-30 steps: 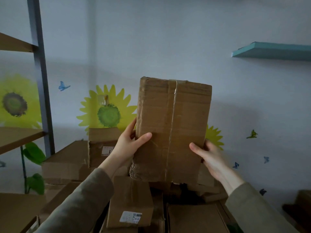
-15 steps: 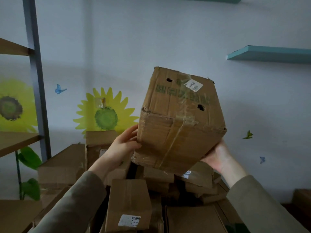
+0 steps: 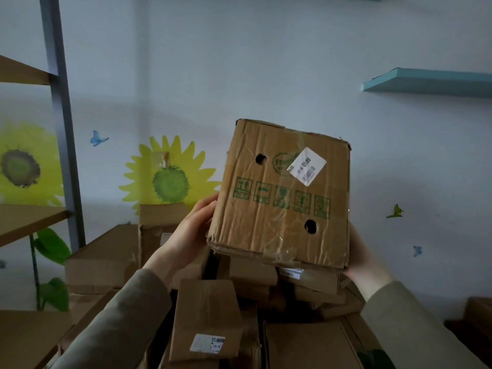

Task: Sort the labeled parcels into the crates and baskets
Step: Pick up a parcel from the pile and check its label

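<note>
A pale wall (image 3: pixel 239 62) with sunflower decals (image 3: pixel 170 182) and butterfly stickers (image 3: pixel 98 138) backs a pile of cardboard boxes (image 3: pixel 207 315). A metal shelving rack (image 3: pixel 60 115) stands at the left, cut off by the frame, and a teal wall shelf (image 3: pixel 431 82) hangs upper right. The cardboard parcel (image 3: pixel 266 235) is held in the air above the pile, its white label (image 3: pixel 306 166) too blurred to read. The left hand (image 3: pixel 189 233) clasps its left side. The right hand (image 3: pixel 364 262) cups the lower right corner, fingers hidden, so its grip cannot be told.
</note>
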A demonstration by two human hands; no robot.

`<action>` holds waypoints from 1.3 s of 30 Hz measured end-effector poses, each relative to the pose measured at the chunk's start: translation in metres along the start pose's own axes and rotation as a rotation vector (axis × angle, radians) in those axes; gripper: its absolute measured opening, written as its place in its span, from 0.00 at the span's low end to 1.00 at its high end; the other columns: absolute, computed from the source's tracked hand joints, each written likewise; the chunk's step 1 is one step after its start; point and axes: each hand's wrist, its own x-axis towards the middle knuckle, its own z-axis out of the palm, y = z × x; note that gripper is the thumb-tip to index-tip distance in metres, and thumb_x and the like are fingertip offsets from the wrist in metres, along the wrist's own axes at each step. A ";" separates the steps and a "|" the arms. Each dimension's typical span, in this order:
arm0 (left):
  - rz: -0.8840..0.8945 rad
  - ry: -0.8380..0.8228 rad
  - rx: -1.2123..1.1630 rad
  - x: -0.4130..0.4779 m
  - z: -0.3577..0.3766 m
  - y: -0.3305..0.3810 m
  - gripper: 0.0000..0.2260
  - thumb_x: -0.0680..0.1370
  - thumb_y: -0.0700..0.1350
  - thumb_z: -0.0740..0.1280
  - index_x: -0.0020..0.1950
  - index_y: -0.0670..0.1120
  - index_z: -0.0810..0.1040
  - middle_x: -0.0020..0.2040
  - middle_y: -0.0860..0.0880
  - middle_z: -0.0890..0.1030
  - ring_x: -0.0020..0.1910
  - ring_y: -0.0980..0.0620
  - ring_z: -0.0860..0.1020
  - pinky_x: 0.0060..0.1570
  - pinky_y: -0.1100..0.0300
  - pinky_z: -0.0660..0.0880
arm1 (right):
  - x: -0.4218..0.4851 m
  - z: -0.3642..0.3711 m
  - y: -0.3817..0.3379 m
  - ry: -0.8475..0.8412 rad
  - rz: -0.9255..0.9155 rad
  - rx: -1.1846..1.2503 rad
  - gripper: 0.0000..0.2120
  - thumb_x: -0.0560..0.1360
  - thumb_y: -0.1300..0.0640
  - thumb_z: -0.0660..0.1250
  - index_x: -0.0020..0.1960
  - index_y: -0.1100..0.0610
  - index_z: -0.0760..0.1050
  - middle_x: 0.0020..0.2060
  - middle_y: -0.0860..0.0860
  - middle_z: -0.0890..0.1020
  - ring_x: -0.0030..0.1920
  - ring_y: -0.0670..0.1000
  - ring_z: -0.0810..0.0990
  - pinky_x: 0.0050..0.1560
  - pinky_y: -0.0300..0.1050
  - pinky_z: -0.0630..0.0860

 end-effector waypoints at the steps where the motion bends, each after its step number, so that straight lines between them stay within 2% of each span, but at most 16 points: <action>1: -0.010 0.032 -0.022 -0.003 0.002 0.004 0.18 0.80 0.52 0.59 0.66 0.44 0.70 0.54 0.46 0.81 0.52 0.51 0.80 0.50 0.56 0.75 | 0.001 -0.002 0.002 0.008 0.024 -0.002 0.32 0.82 0.59 0.51 0.23 0.56 0.80 0.24 0.51 0.80 0.25 0.47 0.80 0.24 0.37 0.76; 4: -0.002 0.132 -0.027 -0.001 -0.002 0.007 0.38 0.66 0.69 0.68 0.68 0.46 0.71 0.65 0.40 0.75 0.63 0.42 0.75 0.65 0.42 0.68 | 0.000 -0.001 0.003 0.052 0.077 -0.025 0.23 0.82 0.58 0.54 0.33 0.59 0.80 0.26 0.52 0.81 0.26 0.47 0.81 0.26 0.38 0.77; 7: -0.005 0.210 -0.010 0.003 -0.004 0.003 0.45 0.57 0.75 0.69 0.68 0.51 0.73 0.72 0.43 0.67 0.71 0.42 0.65 0.69 0.40 0.61 | 0.000 0.003 0.002 0.121 0.125 0.015 0.14 0.79 0.53 0.59 0.40 0.57 0.77 0.33 0.53 0.81 0.32 0.50 0.81 0.36 0.45 0.77; 9: -0.008 0.221 -0.034 -0.005 0.005 0.010 0.35 0.68 0.70 0.66 0.64 0.46 0.76 0.64 0.43 0.77 0.64 0.46 0.74 0.65 0.47 0.68 | 0.000 0.004 0.002 0.143 0.125 0.024 0.14 0.80 0.54 0.59 0.38 0.57 0.74 0.29 0.51 0.79 0.28 0.48 0.79 0.32 0.41 0.77; 10: 0.005 0.201 -0.033 -0.010 0.009 0.012 0.23 0.76 0.63 0.61 0.56 0.45 0.78 0.51 0.46 0.83 0.52 0.52 0.81 0.55 0.53 0.72 | -0.001 0.005 0.002 0.149 0.122 0.014 0.16 0.81 0.56 0.57 0.37 0.58 0.73 0.25 0.50 0.79 0.24 0.47 0.79 0.27 0.38 0.76; 13: -0.015 0.139 0.032 -0.013 0.016 0.007 0.17 0.83 0.50 0.52 0.44 0.46 0.76 0.29 0.53 0.82 0.28 0.59 0.80 0.37 0.59 0.71 | -0.011 0.014 -0.001 0.165 0.110 -0.027 0.17 0.82 0.59 0.52 0.37 0.59 0.71 0.19 0.50 0.78 0.19 0.46 0.77 0.18 0.34 0.71; 16: 0.005 0.207 0.065 -0.019 0.020 0.002 0.15 0.83 0.45 0.53 0.40 0.45 0.73 0.27 0.52 0.78 0.25 0.58 0.77 0.27 0.66 0.72 | -0.014 0.020 -0.004 0.194 0.072 -0.095 0.16 0.82 0.64 0.50 0.37 0.58 0.68 0.28 0.55 0.75 0.30 0.54 0.75 0.24 0.33 0.74; 19: -0.040 0.212 0.022 -0.021 0.024 0.001 0.14 0.82 0.45 0.54 0.40 0.46 0.73 0.32 0.50 0.76 0.31 0.55 0.74 0.30 0.63 0.71 | -0.014 0.017 -0.004 0.184 0.082 -0.124 0.14 0.81 0.66 0.50 0.42 0.58 0.69 0.35 0.51 0.69 0.32 0.48 0.65 0.31 0.31 0.73; 23: -0.073 0.224 -0.044 -0.024 0.027 0.002 0.14 0.83 0.46 0.54 0.41 0.46 0.73 0.33 0.50 0.77 0.31 0.54 0.76 0.27 0.65 0.73 | -0.017 0.017 -0.005 0.180 0.083 -0.093 0.16 0.81 0.68 0.50 0.66 0.69 0.66 0.41 0.55 0.73 0.33 0.47 0.64 0.30 0.30 0.72; 26: -0.057 0.182 -0.082 -0.025 0.028 0.002 0.16 0.83 0.46 0.52 0.40 0.45 0.73 0.27 0.51 0.79 0.24 0.58 0.78 0.23 0.70 0.71 | -0.017 0.011 -0.005 0.169 0.069 -0.143 0.14 0.80 0.69 0.51 0.45 0.59 0.72 0.35 0.50 0.70 0.31 0.49 0.74 0.20 0.28 0.68; 28: -0.051 0.146 -0.157 -0.023 0.027 0.003 0.19 0.83 0.50 0.50 0.43 0.44 0.76 0.30 0.51 0.82 0.28 0.58 0.81 0.30 0.67 0.75 | -0.017 0.009 -0.003 0.146 0.053 -0.134 0.17 0.81 0.68 0.51 0.37 0.58 0.69 0.32 0.51 0.73 0.24 0.41 0.77 0.21 0.29 0.69; 30: -0.074 0.084 -0.223 -0.023 0.028 0.004 0.24 0.81 0.58 0.49 0.49 0.45 0.79 0.40 0.48 0.85 0.37 0.54 0.83 0.42 0.58 0.76 | -0.016 0.000 0.000 0.161 0.075 -0.100 0.16 0.82 0.63 0.51 0.37 0.58 0.68 0.27 0.53 0.77 0.27 0.46 0.78 0.20 0.31 0.70; 32: -0.081 0.087 -0.254 -0.024 0.030 0.002 0.26 0.80 0.59 0.50 0.46 0.46 0.83 0.42 0.47 0.85 0.38 0.52 0.84 0.39 0.59 0.79 | -0.011 -0.011 0.002 0.111 0.130 -0.040 0.16 0.81 0.54 0.56 0.37 0.58 0.70 0.25 0.52 0.78 0.31 0.52 0.76 0.21 0.35 0.71; 34: -0.070 0.097 -0.298 -0.026 0.034 0.000 0.28 0.81 0.56 0.50 0.37 0.47 0.86 0.38 0.48 0.85 0.35 0.54 0.83 0.31 0.64 0.78 | -0.009 -0.014 0.002 0.061 0.146 -0.059 0.16 0.67 0.44 0.75 0.38 0.56 0.77 0.33 0.52 0.75 0.33 0.52 0.72 0.32 0.41 0.68; 36: -0.047 0.093 -0.323 -0.029 0.038 -0.001 0.29 0.82 0.54 0.51 0.32 0.47 0.86 0.35 0.49 0.85 0.33 0.55 0.83 0.29 0.65 0.77 | 0.001 -0.033 0.011 0.073 0.146 -0.075 0.25 0.50 0.41 0.81 0.40 0.53 0.80 0.37 0.52 0.71 0.34 0.52 0.66 0.36 0.44 0.62; 39: -0.024 0.110 -0.319 -0.033 0.042 -0.004 0.29 0.82 0.49 0.52 0.29 0.47 0.85 0.32 0.49 0.83 0.29 0.55 0.82 0.27 0.66 0.76 | -0.011 -0.030 0.008 0.055 0.161 -0.070 0.10 0.68 0.47 0.70 0.39 0.54 0.75 0.35 0.52 0.70 0.34 0.51 0.66 0.35 0.44 0.61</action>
